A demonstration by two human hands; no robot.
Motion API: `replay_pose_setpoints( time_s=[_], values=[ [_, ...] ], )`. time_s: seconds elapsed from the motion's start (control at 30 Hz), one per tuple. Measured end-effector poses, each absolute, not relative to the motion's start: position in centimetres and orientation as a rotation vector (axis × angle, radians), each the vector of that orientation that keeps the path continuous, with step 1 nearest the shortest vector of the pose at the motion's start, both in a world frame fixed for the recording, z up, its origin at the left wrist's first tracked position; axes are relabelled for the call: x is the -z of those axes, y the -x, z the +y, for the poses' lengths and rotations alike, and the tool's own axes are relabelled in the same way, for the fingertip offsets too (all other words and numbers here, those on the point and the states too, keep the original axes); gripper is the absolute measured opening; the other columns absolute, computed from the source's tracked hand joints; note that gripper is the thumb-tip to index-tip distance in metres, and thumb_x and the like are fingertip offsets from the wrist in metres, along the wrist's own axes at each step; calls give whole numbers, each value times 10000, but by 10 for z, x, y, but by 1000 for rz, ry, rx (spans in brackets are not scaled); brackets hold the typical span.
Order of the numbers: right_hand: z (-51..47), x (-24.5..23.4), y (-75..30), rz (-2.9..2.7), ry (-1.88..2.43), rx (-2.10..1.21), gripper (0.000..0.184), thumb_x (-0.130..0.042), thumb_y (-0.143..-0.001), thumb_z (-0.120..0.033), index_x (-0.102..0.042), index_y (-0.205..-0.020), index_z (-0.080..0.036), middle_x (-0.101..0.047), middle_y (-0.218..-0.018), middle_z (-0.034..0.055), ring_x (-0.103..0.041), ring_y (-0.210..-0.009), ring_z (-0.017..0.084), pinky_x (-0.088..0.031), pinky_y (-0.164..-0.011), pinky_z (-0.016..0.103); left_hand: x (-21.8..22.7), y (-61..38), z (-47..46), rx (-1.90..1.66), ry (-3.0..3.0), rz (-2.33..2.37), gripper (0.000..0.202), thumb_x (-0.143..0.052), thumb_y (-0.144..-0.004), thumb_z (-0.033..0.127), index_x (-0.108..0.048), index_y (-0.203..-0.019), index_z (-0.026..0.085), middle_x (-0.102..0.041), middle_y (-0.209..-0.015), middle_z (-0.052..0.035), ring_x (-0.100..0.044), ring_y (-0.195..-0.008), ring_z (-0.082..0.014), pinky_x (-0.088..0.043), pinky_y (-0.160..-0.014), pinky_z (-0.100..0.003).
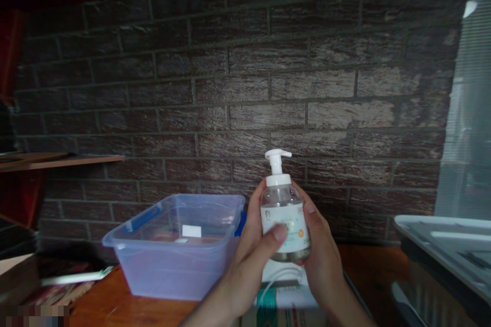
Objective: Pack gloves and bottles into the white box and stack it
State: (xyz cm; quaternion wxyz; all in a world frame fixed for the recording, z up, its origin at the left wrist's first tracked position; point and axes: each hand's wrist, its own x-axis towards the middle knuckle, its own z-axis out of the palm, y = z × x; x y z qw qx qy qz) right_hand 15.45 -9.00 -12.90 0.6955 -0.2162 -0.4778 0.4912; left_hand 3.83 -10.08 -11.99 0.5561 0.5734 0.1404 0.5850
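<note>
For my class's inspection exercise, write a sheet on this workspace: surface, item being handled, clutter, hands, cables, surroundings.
Surface: brown wooden tabletop, partly covered.
Item handled: clear pump bottle with white pump and label, roughly upright.
Clutter: translucent bluish bin to the left; lidded container at the right edge; green-and-white package below the hands.
Hands: left hand grips the bottle, thumb across the label; right hand grips its other side.
Cables: a white cord-like loop below the bottle; ends unclear.
Surroundings: dark brick wall behind; wooden shelf at left.
</note>
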Motion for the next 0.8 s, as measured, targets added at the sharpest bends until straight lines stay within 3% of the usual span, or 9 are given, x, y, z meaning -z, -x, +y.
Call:
replay_pose_setpoints(
  time_s=[0.1,0.27,0.37,0.47,0.53,0.63,0.8],
  values=[
    [-94,126,-155,-1050,478,-1064,622,-545,-948,-664,-574,-1464,-318,-741,-1295,55,-754,-990,287,-603,-734,363,120,-39,-106,-1343,-1463,302,1058,-829,-814,290,-152,-1625,345,-656,-1390,-117,-687,-1167,-326,-563,-951,-397],
    [-102,121,-153,-1076,504,-1077,659,-558,-951,-650,-473,-1530,-348,-733,-1300,56,-737,-1032,299,-580,-648,339,117,-39,-109,-1365,-1494,322,979,-831,-813,281,-256,-1604,327,-694,-1314,-112,-704,-1097,-307,-577,-888,-357],
    [-105,122,-155,-1194,534,-992,714,-622,-927,-619,-434,-1554,-332,-686,-1383,56,-715,-1096,298,-586,-730,342,115,-36,-108,-1350,-1477,350,931,-800,-850,320,-270,-1616,332,-706,-1296,-110,-707,-1074,-323,-593,-861,-389],
    [-106,125,-159,-1320,493,-886,688,-662,-939,-537,-422,-1553,-340,-608,-1484,26,-639,-1255,272,-532,-991,356,115,-30,-107,-1407,-1479,425,737,-696,-938,391,-356,-1591,352,-616,-1468,-72,-638,-1240,-325,-543,-1005,-407],
    [-108,126,-161,-1370,453,-889,677,-676,-954,-463,-395,-1559,-343,-567,-1524,23,-607,-1302,260,-493,-1069,364,116,-26,-107,-1465,-1519,494,597,-607,-990,433,-434,-1556,356,-491,-1597,-18,-497,-1418,-302,-429,-1151,-384],
    [-112,125,-159,-1392,381,-988,771,-749,-913,-356,-341,-1567,-346,-565,-1521,52,-660,-1229,268,-548,-1009,387,117,-23,-106,-1523,-1533,571,529,-492,-1029,501,-473,-1535,347,-433,-1639,1,-396,-1498,-283,-325,-1224,-377],
    [-116,120,-147,-1320,219,-1137,893,-877,-763,-286,-389,-1510,-330,-685,-1358,79,-719,-1130,301,-591,-924,405,108,-26,-106,-1515,-1405,496,537,-457,-1023,562,-535,-1492,314,-510,-1584,-58,-500,-1422,-324,-401,-1170,-444]
  ],
)
